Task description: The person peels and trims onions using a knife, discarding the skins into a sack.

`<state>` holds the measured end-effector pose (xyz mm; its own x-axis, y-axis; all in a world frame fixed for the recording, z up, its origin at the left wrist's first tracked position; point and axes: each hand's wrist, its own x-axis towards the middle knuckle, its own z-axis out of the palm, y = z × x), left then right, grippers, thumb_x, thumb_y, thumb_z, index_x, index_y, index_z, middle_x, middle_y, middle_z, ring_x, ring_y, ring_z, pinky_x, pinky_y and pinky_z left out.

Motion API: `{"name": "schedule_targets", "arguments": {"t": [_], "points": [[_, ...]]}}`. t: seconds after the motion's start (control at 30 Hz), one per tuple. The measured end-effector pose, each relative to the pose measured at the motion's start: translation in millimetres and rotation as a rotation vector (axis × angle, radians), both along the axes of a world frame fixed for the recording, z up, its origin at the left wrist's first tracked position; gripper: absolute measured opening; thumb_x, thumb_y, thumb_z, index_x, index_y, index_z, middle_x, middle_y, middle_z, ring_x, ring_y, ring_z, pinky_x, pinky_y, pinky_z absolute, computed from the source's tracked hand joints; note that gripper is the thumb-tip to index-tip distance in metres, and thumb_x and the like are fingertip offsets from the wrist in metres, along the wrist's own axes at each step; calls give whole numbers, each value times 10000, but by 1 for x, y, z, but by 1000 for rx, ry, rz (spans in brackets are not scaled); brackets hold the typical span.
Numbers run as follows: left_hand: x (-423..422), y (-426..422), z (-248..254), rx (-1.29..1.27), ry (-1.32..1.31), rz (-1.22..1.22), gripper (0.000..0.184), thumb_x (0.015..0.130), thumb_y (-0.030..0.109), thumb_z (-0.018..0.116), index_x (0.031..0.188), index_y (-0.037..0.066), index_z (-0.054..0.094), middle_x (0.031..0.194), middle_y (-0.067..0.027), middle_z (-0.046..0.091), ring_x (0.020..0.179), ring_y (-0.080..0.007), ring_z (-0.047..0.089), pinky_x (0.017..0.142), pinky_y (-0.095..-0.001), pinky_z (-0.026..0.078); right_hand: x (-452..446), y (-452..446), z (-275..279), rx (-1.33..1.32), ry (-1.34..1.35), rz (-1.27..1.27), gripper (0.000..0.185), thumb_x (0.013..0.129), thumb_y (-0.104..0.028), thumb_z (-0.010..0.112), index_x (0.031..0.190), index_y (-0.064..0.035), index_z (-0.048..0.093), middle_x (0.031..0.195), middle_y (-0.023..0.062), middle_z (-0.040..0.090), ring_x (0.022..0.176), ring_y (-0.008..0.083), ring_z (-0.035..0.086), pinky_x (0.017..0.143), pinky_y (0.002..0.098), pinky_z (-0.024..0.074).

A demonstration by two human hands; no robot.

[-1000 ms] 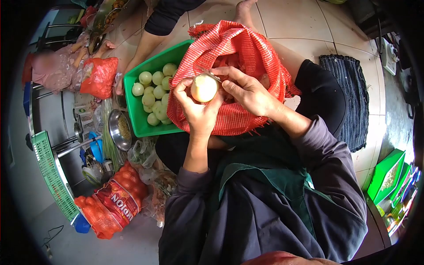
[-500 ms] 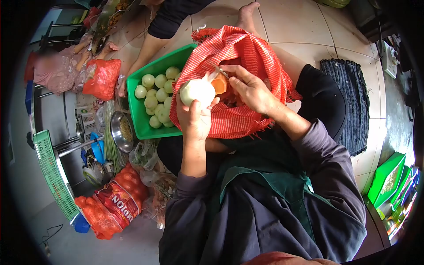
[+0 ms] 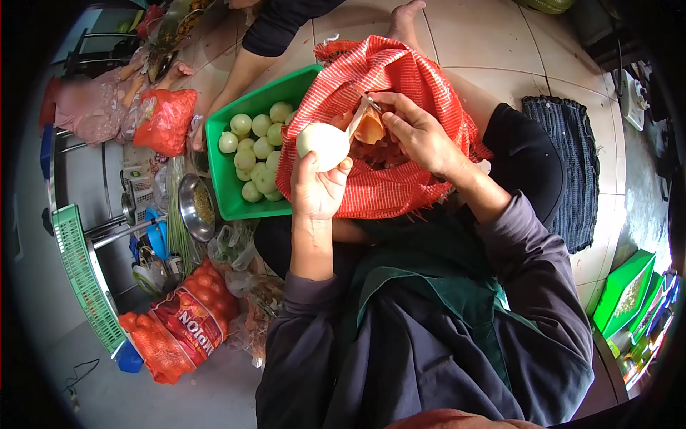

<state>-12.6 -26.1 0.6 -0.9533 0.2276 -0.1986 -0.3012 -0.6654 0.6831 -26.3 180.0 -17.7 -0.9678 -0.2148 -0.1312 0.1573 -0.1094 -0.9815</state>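
Observation:
My left hand point(image 3: 319, 184) is wrapped round a peeled, pale white onion point(image 3: 323, 147), thumb in front, above the open mouth of a red mesh sack point(image 3: 325, 196). To its right my right hand point(image 3: 418, 132) is closed in a pinch on a strip of onion skin point(image 3: 369, 129), brown and papery, whose whitish edge reaches close to the onion. A thin pale or shiny bit shows at the fingertips; I cannot make out whether it is a blade. Loose skins lie inside the sack. On the left, a green tub point(image 3: 239, 209) holds several peeled onions point(image 3: 263, 149).
A full orange net bag of onions point(image 3: 189, 325) lies at lower left, near a metal bowl point(image 3: 197, 207) and clear plastic bags point(image 3: 232, 247). Another person point(image 3: 93, 111) sits at upper left by a red plastic bag point(image 3: 166, 121). A dark woven mat point(image 3: 564, 171) lies on the right.
The strip of skin has come further away from the onion, drawn right and slightly down by my right hand. My left hand has shifted slightly right with the onion.

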Motion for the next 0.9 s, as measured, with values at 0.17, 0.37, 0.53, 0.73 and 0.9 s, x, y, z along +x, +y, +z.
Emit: {"name": "schedule_targets", "arguments": {"t": [0.17,0.37,0.53,0.73,0.9], "points": [[-2,-5,6,337,0,-139,645,767,291,769,1308,59,505,1496,-261,266,1419,-397,220,718,-297,558,-5,8,-2,-12,-77,-33,327,1025,-216,396,1333,-131,467,821,36,624,607,104,635,510,251,557],[-3,-9,-6,418,27,-227,654,775,366,754,1311,83,509,1530,-233,208,1414,-407,223,653,-288,560,-3,14,12,42,-32,42,294,1021,-199,425,1278,-67,479,771,8,523,620,60,504,521,215,455],[0,-14,-10,458,58,-286,660,774,366,746,1297,63,481,1529,-229,205,1208,-361,492,558,-282,544,8,11,26,-2,93,131,302,1022,-195,431,1283,-46,400,753,12,503,606,81,474,573,237,429],[-2,-9,-1,520,122,-423,690,755,348,762,1288,37,453,1548,-238,87,1019,-297,571,505,-275,528,13,3,20,117,222,204,530,998,-178,482,1471,-72,267,1074,157,558,1005,221,574,904,338,457],[-3,-6,2,639,119,-465,692,771,354,753,1306,37,447,1560,-240,-24,1027,-286,574,522,-266,522,6,7,16,110,136,93,492,1008,-137,460,1471,-105,298,816,35,524,731,105,532,710,262,484]]}}
